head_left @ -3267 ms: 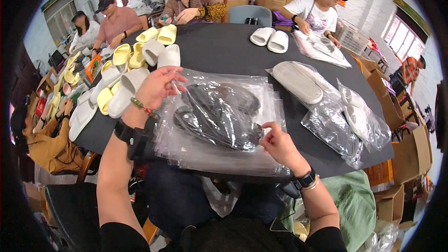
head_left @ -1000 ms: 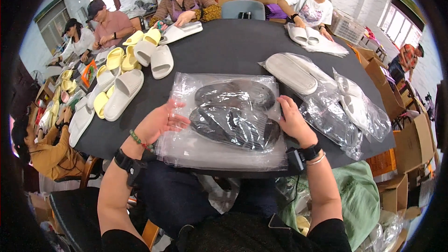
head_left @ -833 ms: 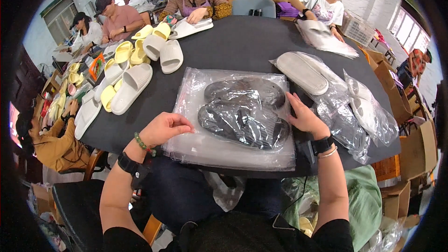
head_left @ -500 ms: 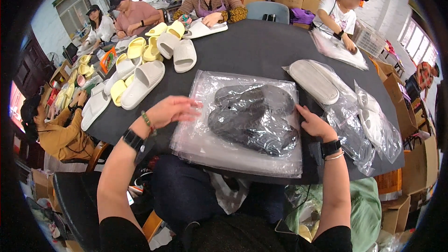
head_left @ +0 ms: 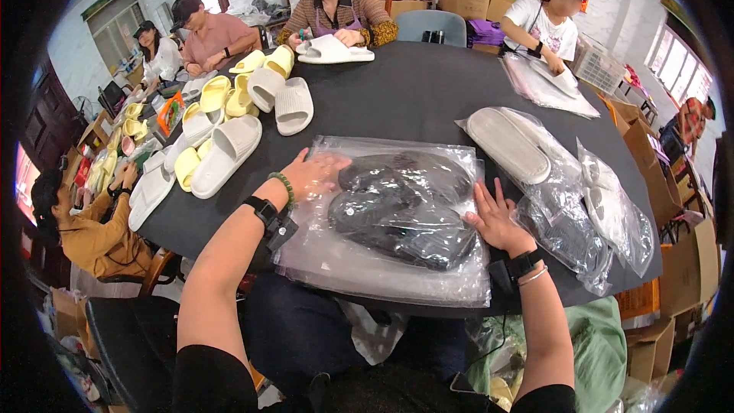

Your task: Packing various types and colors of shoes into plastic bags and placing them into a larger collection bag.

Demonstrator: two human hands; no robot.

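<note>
A pair of black slippers (head_left: 405, 210) lies inside a clear plastic bag, on top of a stack of clear plastic bags (head_left: 367, 279) in front of me. My left hand (head_left: 315, 173) rests at the left side of the bagged pair, fingers stretched out onto the plastic. At the right edge of the bag is my right hand (head_left: 497, 218), its fingers spread and touching the film. Neither hand grips anything. Just right of it lie more bagged slippers: a grey pair (head_left: 508, 145), a dark pair (head_left: 569, 233) and a white pair (head_left: 612, 203).
Loose grey slippers (head_left: 227, 154) and yellow slippers (head_left: 216, 95) crowd the table's left side. Across the dark table (head_left: 428, 92), a person handles a white slipper (head_left: 334, 50). Another at the far right works over plastic bags (head_left: 547, 86). Cardboard boxes (head_left: 686, 271) stand at the right.
My left hand has come down onto the bag's left side. My right hand has opened its fingers flat along the right edge. The bagged black slippers lie flatter, and the view has shifted slightly.
</note>
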